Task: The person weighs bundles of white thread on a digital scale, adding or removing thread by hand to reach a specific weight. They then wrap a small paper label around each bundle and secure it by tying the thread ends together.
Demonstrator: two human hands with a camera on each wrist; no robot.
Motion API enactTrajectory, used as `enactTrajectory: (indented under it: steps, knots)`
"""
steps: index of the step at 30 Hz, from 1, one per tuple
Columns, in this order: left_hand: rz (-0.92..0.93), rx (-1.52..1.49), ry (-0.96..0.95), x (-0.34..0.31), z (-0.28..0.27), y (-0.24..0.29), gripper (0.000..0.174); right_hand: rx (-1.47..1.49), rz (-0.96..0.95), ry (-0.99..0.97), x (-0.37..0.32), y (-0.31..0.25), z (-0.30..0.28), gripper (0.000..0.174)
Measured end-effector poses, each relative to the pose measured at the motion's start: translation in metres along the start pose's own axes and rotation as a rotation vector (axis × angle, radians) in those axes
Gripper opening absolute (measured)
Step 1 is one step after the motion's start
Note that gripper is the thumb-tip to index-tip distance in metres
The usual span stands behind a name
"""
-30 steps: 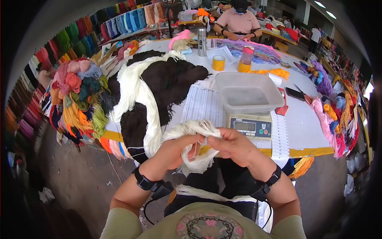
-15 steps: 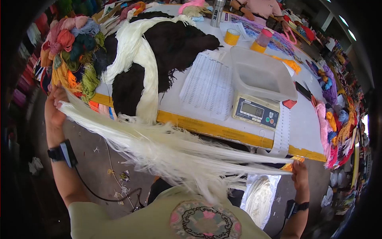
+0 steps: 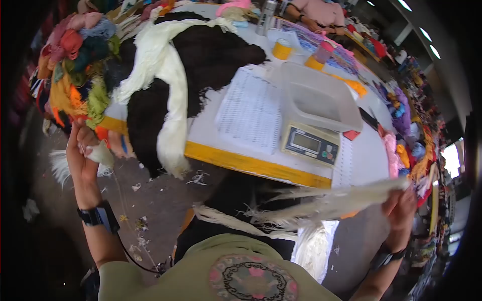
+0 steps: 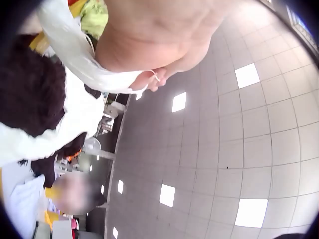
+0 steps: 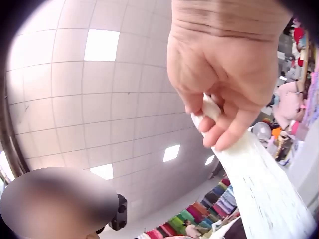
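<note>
At the left of the head view, the left hand [image 3: 84, 150] grips a bundle of white yarn [image 3: 103, 154] whose loose ends hang behind the wrist. In the left wrist view the white yarn [image 4: 79, 55] runs from beside that hand [image 4: 159, 45], with a thin strand at the fingers. On the right, the other hand [image 3: 400, 203] holds up a second white yarn bundle [image 3: 326, 199], blurred, trailing toward the lap. The right wrist view shows this hand [image 5: 224, 84] with fingers curled round the end of the white yarn [image 5: 264, 184]. The two bundles are apart.
On the table [image 3: 241, 159] are dark brown yarn [image 3: 216, 55], a long white hank [image 3: 173, 100], printed sheets [image 3: 251, 110], a scale [image 3: 310, 144] and a plastic tub [image 3: 321, 95]. Coloured skeins [image 3: 75, 60] hang at the left. More white yarn [image 3: 226, 219] lies across the lap.
The white yarn stretched between both hands has come apart into two bundles, one in each hand. The right hand has moved up and outward; the left has moved slightly inward and down.
</note>
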State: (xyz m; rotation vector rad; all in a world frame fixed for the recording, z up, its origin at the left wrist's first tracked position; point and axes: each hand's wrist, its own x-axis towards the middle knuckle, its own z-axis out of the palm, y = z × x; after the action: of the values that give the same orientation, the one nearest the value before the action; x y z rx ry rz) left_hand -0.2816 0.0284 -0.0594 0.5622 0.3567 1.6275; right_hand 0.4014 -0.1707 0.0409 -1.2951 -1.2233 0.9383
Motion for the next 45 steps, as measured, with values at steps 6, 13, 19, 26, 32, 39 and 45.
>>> enactTrajectory:
  steps: [6,13,19,26,32,39,45]
  knots:
    - [0.160,1.013,-0.005,-0.040,0.071,-0.098,0.026,0.208,-0.565,-0.262,0.151,-0.196,0.005,0.027]
    - [0.240,1.238,-0.345,-0.055,0.090,-0.134,0.033,0.014,-0.969,-0.046,0.232,-0.274,0.061,0.027]
    - [-0.082,0.800,-0.220,-0.077,0.084,-0.164,0.043,-0.555,-0.510,-0.041,0.264,-0.138,0.064,0.027]
    - [-0.369,0.724,-0.257,-0.081,0.093,-0.168,0.041,-1.373,-0.456,-0.109,0.156,0.053,0.106,0.017]
    - [-0.319,0.453,-0.483,-0.073,0.142,-0.178,0.043,-1.017,-0.574,0.356,0.095,0.069,0.142,0.032]
    - [-0.388,0.409,-0.573,-0.072,0.162,-0.257,0.045,-0.186,-0.119,-0.275,0.053,0.073,0.221,0.018]
    - [-0.476,0.392,-0.551,-0.074,0.155,-0.264,0.042,0.119,-0.028,-0.243,0.051,0.096,0.247,0.012]
